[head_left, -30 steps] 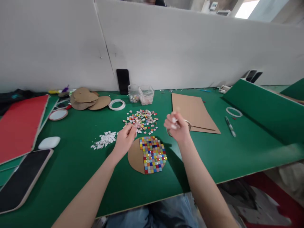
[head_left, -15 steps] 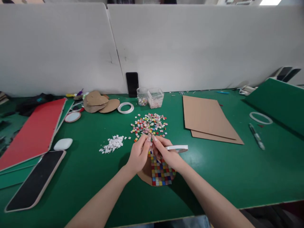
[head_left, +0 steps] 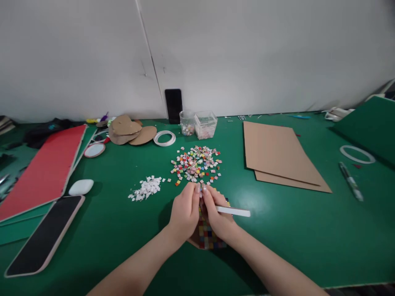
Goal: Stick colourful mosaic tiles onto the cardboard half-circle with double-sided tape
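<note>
My left hand (head_left: pixel 185 209) and my right hand (head_left: pixel 218 211) meet at the fingertips over a cardboard piece (head_left: pixel 194 239) partly covered with a colourful tile mosaic (head_left: pixel 210 237). Both are pinched closed around something small between the tips, too small to name. A roll of white tape (head_left: pixel 236 211) sticks out to the right from my right hand, seen edge-on. Just beyond the fingers lies a loose pile of coloured tiles (head_left: pixel 194 163). White paper bits (head_left: pixel 146 188) are heaped to the left. My hands hide much of the mosaic.
Two clear containers (head_left: pixel 205 125) stand by the wall beside an upright black phone (head_left: pixel 173 106). Cardboard sheets (head_left: pixel 277 152) and a pen (head_left: pixel 351 181) lie right. On the left are a larger phone (head_left: pixel 45 236), a white case (head_left: pixel 81 187), a red board (head_left: pixel 46 168) and cardboard discs (head_left: pixel 145 135).
The view has tilted down and shifted slightly. My hands have moved closer together, covering more of the mosaic. The tape roll has turned from a slanted ring to edge-on.
</note>
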A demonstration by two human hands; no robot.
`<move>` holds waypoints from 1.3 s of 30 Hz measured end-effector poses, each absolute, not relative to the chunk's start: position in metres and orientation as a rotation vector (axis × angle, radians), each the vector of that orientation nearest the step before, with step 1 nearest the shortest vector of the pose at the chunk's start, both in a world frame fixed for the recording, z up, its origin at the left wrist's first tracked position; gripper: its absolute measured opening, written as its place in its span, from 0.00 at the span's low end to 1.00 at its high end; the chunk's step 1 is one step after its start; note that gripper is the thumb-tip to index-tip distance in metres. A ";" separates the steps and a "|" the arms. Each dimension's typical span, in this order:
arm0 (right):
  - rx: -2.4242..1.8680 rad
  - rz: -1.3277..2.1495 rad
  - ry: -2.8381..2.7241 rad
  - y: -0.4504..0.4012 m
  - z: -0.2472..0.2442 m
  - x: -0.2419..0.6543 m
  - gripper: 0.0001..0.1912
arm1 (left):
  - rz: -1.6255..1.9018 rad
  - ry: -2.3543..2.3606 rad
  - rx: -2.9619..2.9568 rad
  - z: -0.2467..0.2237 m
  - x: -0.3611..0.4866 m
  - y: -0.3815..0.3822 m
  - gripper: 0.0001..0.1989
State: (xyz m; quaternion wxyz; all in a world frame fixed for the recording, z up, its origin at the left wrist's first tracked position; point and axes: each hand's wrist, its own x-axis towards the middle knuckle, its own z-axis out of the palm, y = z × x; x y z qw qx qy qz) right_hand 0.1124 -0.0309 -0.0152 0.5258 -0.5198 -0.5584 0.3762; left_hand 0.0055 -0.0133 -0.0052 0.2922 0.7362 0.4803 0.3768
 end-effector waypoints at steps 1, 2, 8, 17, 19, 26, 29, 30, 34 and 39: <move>-1.277 0.856 -1.353 -0.031 -0.017 0.112 0.15 | 1.005 1.282 1.971 -0.005 0.006 -0.014 0.11; -1.308 0.819 -1.366 -0.032 -0.018 0.112 0.15 | 1.009 1.277 1.975 -0.005 0.006 -0.014 0.11; -1.336 0.836 -1.370 -0.033 -0.014 0.115 0.15 | 0.969 1.234 2.027 -0.001 0.006 -0.017 0.09; -1.347 0.725 -1.439 -0.035 -0.017 0.117 0.14 | 0.816 1.233 1.972 0.003 0.007 -0.018 0.09; -1.357 0.641 -1.469 -0.035 -0.018 0.116 0.13 | 0.809 1.228 1.997 0.002 0.007 -0.018 0.09; -1.383 0.530 -1.612 -0.033 -0.020 0.118 0.13 | 0.789 1.269 2.050 0.003 0.006 -0.016 0.10; -1.392 0.503 -1.664 -0.032 -0.021 0.120 0.13 | 0.783 1.283 2.067 0.003 0.006 -0.015 0.10; -1.385 0.501 -1.685 -0.031 -0.021 0.121 0.13 | 0.778 1.283 2.071 0.003 0.006 -0.015 0.10; -1.347 0.497 -1.731 -0.028 -0.016 0.123 0.15 | 0.761 1.283 2.073 0.003 0.004 -0.014 0.11; -1.400 0.609 -1.588 -0.030 -0.011 0.120 0.16 | 0.773 1.247 1.985 0.003 0.004 -0.013 0.12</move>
